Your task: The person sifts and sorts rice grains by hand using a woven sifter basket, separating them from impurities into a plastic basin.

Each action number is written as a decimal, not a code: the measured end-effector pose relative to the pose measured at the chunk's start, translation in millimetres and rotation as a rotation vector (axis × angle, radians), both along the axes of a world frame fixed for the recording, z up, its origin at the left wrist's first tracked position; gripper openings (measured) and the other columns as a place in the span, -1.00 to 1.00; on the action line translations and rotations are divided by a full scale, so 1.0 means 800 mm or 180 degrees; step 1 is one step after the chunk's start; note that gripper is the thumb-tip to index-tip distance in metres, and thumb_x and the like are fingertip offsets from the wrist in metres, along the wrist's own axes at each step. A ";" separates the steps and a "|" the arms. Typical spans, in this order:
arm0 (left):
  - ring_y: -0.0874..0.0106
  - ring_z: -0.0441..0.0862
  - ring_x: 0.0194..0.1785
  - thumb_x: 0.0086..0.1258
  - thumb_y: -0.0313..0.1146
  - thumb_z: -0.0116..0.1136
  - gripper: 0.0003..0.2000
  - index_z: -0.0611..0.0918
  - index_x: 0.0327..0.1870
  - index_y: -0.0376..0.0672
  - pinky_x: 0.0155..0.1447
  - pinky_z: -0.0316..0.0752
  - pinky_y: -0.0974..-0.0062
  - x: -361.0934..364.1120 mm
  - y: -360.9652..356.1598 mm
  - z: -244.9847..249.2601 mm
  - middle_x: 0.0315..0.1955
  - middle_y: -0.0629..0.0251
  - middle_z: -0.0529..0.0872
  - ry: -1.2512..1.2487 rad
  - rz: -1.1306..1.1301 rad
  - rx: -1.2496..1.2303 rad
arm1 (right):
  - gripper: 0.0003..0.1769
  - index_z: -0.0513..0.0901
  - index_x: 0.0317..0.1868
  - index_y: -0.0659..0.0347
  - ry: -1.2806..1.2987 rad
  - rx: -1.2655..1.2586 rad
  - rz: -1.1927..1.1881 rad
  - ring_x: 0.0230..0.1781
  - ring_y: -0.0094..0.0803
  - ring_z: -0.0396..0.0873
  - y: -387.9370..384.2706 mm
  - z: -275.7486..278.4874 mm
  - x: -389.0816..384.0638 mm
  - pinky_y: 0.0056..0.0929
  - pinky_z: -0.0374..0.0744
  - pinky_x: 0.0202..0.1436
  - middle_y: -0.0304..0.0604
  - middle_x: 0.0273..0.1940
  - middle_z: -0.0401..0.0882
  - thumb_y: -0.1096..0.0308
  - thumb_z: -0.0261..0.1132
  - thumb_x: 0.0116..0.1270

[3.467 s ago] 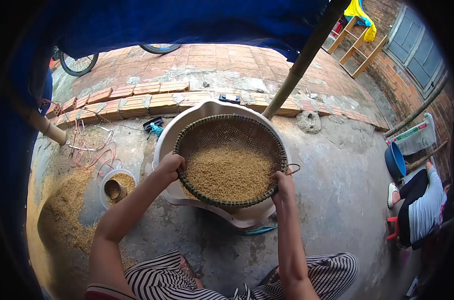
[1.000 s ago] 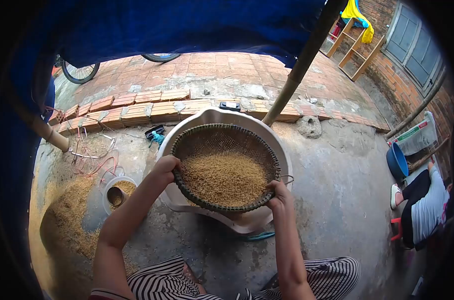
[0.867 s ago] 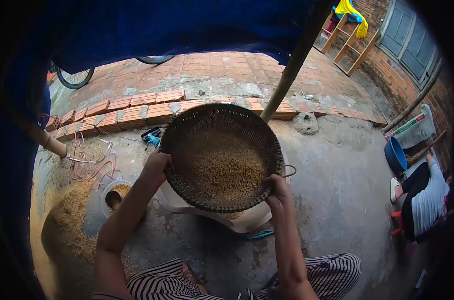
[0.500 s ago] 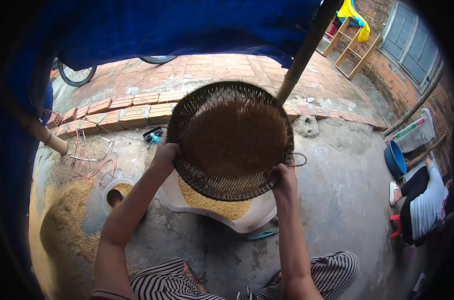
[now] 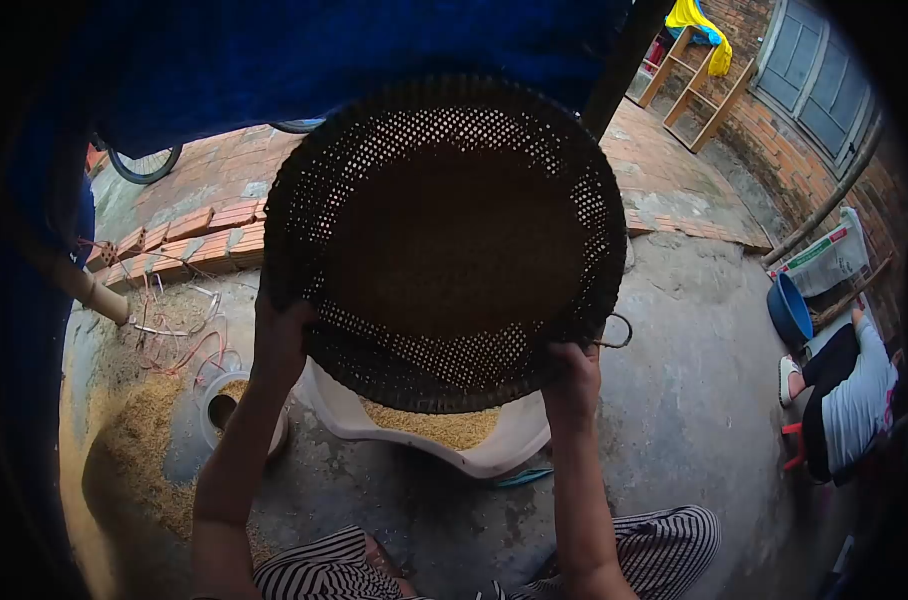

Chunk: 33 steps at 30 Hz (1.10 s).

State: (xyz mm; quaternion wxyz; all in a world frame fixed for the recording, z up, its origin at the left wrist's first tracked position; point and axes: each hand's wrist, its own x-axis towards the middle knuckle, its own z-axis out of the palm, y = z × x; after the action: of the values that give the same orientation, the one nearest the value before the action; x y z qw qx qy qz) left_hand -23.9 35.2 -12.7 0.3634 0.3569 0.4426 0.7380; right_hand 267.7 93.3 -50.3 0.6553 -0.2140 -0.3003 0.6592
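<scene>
A round woven sieve (image 5: 444,365) is held up in front of me, its mesh letting light through around the edge. A dark brown layer of grain-like material (image 5: 454,240) covers its middle; single pieces cannot be made out. At the left lower rim my left hand (image 5: 284,340) is closed on the sieve. My right hand (image 5: 574,372) grips the right lower rim, beside a small wire loop (image 5: 617,331). Below stands a pale wide tub (image 5: 514,448) with yellow grain (image 5: 444,427), partly hidden by the sieve.
A small bucket with a scoop (image 5: 221,408) stands left, near a heap of grain (image 5: 149,430). Bamboo poles (image 5: 99,297) and a blue tarp (image 5: 274,60) frame the space. On the right, a seated person (image 5: 854,400) is near a blue basin (image 5: 789,312). Bricks (image 5: 189,245) line a ledge.
The sieve has come up and closer to me, both hands rising with it. It looks larger and darker, and its contents appear less blurred.
</scene>
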 end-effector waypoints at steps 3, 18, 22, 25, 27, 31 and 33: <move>0.42 0.52 -0.09 -0.06 -0.71 -0.15 -0.35 0.26 0.21 -0.14 -0.08 0.49 0.48 -0.006 0.020 -0.014 -0.04 0.23 0.50 0.0090 -0.0059 -0.0193 | -0.37 0.28 0.10 0.04 -0.0049 -0.0155 -0.0016 -0.15 -0.29 0.50 0.011 0.003 -0.004 -0.38 0.53 -0.06 -0.16 -0.04 0.43 0.70 0.01 -0.06; 0.44 0.52 -0.20 -0.09 -0.72 -0.14 -0.33 0.27 0.21 -0.12 -0.20 0.48 0.53 0.006 0.004 -0.015 -0.12 0.28 0.52 -0.0338 -0.0206 -0.0367 | -0.35 0.27 0.14 0.05 -0.0358 -0.0694 0.0087 -0.27 -0.31 0.49 -0.002 -0.007 0.010 -0.30 0.55 -0.10 -0.19 -0.22 0.45 0.69 0.00 -0.04; 0.46 0.52 -0.12 -0.07 -0.72 -0.14 -0.34 0.28 0.21 -0.07 -0.13 0.48 0.53 0.000 0.011 -0.007 -0.09 0.30 0.53 0.0098 -0.0156 -0.0212 | -0.34 0.27 0.13 0.05 0.0127 -0.0210 -0.0079 -0.27 -0.34 0.51 0.009 -0.001 0.003 -0.35 0.56 -0.14 -0.17 -0.15 0.47 0.71 -0.02 -0.05; 0.37 0.53 -0.17 -0.13 -0.73 -0.17 -0.41 0.37 0.08 -0.23 -0.19 0.49 0.46 0.002 0.035 -0.048 -0.14 0.20 0.51 -0.0701 -0.0418 -0.0811 | -0.35 0.28 0.13 0.05 -0.0249 -0.0747 0.0111 -0.26 -0.33 0.50 0.021 -0.033 0.017 -0.31 0.57 -0.12 -0.17 -0.16 0.47 0.71 -0.02 -0.04; 0.32 0.52 -0.25 -0.16 -0.76 -0.19 -0.49 0.43 -0.05 -0.29 -0.26 0.49 0.39 -0.010 0.040 -0.092 -0.22 0.14 0.51 -0.0944 -0.0859 -0.1503 | -0.36 0.28 0.12 0.04 -0.0490 -0.1253 0.0302 -0.25 -0.33 0.50 0.009 -0.047 0.019 -0.29 0.57 -0.12 -0.18 -0.18 0.46 0.71 -0.02 -0.03; 0.25 0.55 -0.27 -0.17 -0.76 -0.19 -0.55 0.45 -0.13 -0.34 -0.25 0.54 0.33 -0.035 0.033 -0.149 -0.32 0.12 0.53 -0.0753 -0.0632 -0.2236 | -0.18 0.20 0.24 -0.13 -0.0696 -0.2488 0.0134 -0.22 -0.29 0.46 -0.005 -0.049 0.010 -0.25 0.55 -0.19 -0.12 -0.09 0.41 0.75 -0.08 -0.08; 0.34 0.45 -0.36 -0.10 -0.74 -0.17 -0.59 0.43 -0.13 -0.29 -0.37 0.45 0.37 -0.040 0.034 -0.136 -0.37 0.23 0.43 -0.0998 -0.0705 -0.2003 | -0.16 0.18 0.25 -0.16 -0.0625 -0.2602 0.0155 -0.25 -0.30 0.46 -0.004 -0.050 0.014 -0.26 0.55 -0.22 -0.12 -0.11 0.41 0.75 -0.08 -0.09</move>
State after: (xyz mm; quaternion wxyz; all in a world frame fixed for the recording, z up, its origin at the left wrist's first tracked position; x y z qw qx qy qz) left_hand -55.6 62.2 -121.3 0.5965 0.1559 0.5456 0.5676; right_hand 278.8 90.2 -90.6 0.4690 -0.5111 -0.0800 0.7159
